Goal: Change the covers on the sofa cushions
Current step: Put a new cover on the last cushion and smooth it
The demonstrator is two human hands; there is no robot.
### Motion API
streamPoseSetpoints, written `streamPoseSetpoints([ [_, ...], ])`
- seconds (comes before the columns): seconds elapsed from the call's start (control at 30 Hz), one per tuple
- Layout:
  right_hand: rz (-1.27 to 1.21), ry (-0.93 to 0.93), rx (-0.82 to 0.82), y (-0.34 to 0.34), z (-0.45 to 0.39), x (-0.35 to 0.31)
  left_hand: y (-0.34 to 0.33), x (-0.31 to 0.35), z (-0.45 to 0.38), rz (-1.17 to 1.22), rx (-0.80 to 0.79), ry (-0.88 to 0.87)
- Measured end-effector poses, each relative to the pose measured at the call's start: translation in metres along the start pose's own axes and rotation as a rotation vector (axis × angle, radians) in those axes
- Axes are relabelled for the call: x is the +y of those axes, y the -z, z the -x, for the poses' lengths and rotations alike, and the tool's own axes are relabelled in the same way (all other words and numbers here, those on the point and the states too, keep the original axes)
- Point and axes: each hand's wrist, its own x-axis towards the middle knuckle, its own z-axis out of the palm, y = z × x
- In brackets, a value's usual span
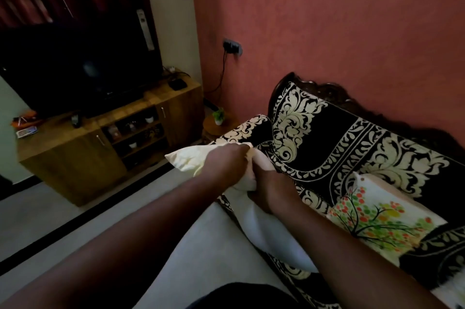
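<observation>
A plain cream cushion is held in mid-air in front of the person, over the front edge of a sofa draped in black fabric with large cream scrollwork. The left hand is closed in a fist around the cushion's bunched middle, fingers curled into the fabric. The right hand, just below and touching the left, also grips tightly, clutching white cloth that trails down from the fists toward the person's lap. Whether that white cloth is an old cover coming off or a fresh one going on cannot be told; either way, this cushion appears to be mid-change, with its far corner poking out bare beyond the left hand. To the right of the right hand, a second cushion lies on the sofa seat in a white cover printed with a tree of orange, green and yellow dots; it looks fully covered, though whether it is finished or waiting its turn is unclear. Beyond the left hand and to its left stand a wooden cabinet holding a dark television, and a small round side table with a little potted plant. A salmon-pink wall rises behind the sofa. Nothing obstructs the hands; the room is dim.
</observation>
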Motion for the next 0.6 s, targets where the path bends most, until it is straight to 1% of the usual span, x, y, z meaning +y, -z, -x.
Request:
streamPoseSetpoints([
  [0.07,0.045,0.055,-0.011,0.0,0.0,-0.006,0.01,-0.005,-0.007,-0.004,0.059,0.049],
  [0.1,0.073,0.084,-0.019,0.003,-0.001,-0.007,0.012,-0.005,-0.01,-0.045,0.079,0.02],
  [0.17,0.138,0.1,-0.032,0.007,-0.007,-0.003,0.017,0.012,-0.011,-0.049,0.084,-0.026],
  [0.2,0.183,0.121,0.0,0.011,-0.009,0.001,0.02,0.026,-0.011,-0.038,0.11,-0.047],
  [0.23,0.285,0.157,-0.011,0.008,-0.012,0.006,0.02,0.037,-0.011,-0.008,0.135,-0.064],
  [0.27,0.329,0.251,-0.015,0.006,-0.014,0.014,0.021,0.047,-0.013,0.042,0.167,-0.087],
  [0.3,0.324,0.299,-0.059,0.006,-0.016,0.021,0.02,0.058,-0.013,0.09,0.201,-0.131],
  [0.33,0.285,0.322,-0.046,0.009,-0.015,0.02,0.015,0.067,-0.011,0.118,0.233,-0.201],
  [0.4,0.152,0.224,-0.069,0.014,-0.017,0.03,0.008,0.083,-0.009,0.113,0.272,-0.367],
  [0.43,0.198,0.185,-0.014,0.016,-0.02,0.033,0.005,0.084,-0.011,0.08,0.293,-0.431],
  [0.47,0.177,0.194,0.099,0.019,-0.025,0.039,0.006,0.082,-0.017,0.037,0.32,-0.464],
  [0.5,0.103,0.2,0.232,0.026,-0.028,0.043,0.01,0.077,-0.026,-0.005,0.337,-0.445],
  [0.53,0.059,0.207,0.218,0.034,-0.029,0.044,0.017,0.072,-0.035,-0.063,0.371,-0.391],
  [0.57,-0.088,0.182,0.225,0.039,-0.031,0.045,0.024,0.067,-0.042,-0.125,0.403,-0.311],
  [0.6,-0.198,0.16,0.286,0.043,-0.033,0.05,0.031,0.063,-0.045,-0.194,0.45,-0.228],
])
